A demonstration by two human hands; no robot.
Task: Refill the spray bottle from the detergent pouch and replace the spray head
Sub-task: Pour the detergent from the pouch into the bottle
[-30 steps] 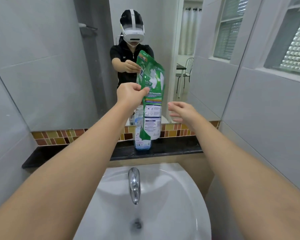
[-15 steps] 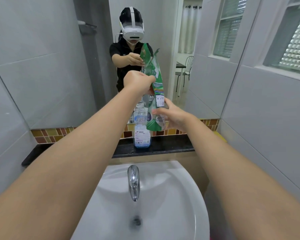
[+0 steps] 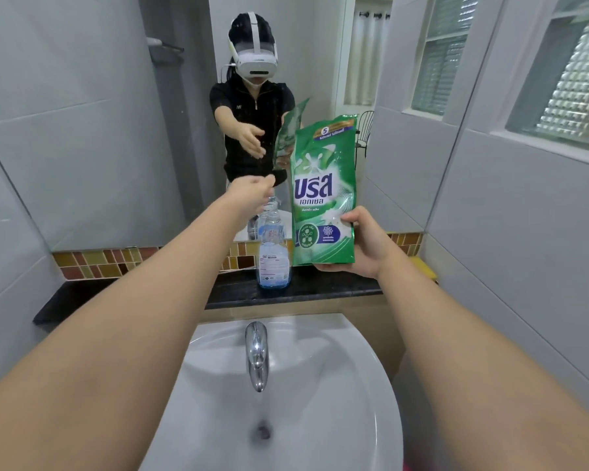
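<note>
The green detergent pouch [image 3: 323, 192] stands upright in the air with its printed front facing me. My right hand [image 3: 364, 248] grips its lower right corner. Just left of the pouch, a clear spray bottle [image 3: 274, 258] stands on the black ledge [image 3: 133, 294]; its neck is bare and a little blue liquid sits at its bottom. My left hand [image 3: 252, 192] hovers above the bottle's neck, fingers loose and holding nothing, apart from the pouch. No spray head shows anywhere in view.
A white basin [image 3: 354, 385] with a chrome tap [image 3: 257, 355] lies directly below my arms. The mirror [image 3: 99, 130] rises behind the ledge, above a strip of coloured tiles [image 3: 92, 263]. A grey tiled wall [image 3: 524, 232] closes in on the right, and something yellow [image 3: 426, 270] lies at the ledge's right end.
My left hand has let go of the pouch's top and dropped toward the bottle. My right hand has taken the pouch by its bottom and turned its front toward me.
</note>
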